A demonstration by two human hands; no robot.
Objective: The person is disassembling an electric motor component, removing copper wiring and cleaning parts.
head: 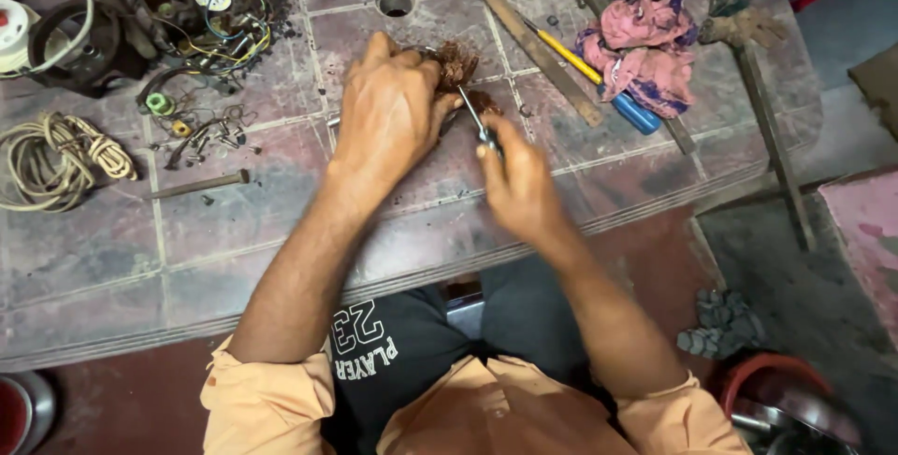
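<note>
My left hand (391,109) lies palm-down on the worn plastic table (122,240), gripping a rusty brown coil-like part (458,64) whose near side it hides. Just to its right, my right hand (516,188) holds a thin metal tool (472,114). The tool's tip points up at the rusty part. A second brown piece (484,101) lies beside the tool shaft.
A tangle of wires and small parts (201,20) lies far left, with a coiled cord (56,158) and a loose nail (201,182). A pink rag (641,53), a yellow-and-blue screwdriver (599,81), a metal strip (528,39) and a hammer (748,34) lie to the right.
</note>
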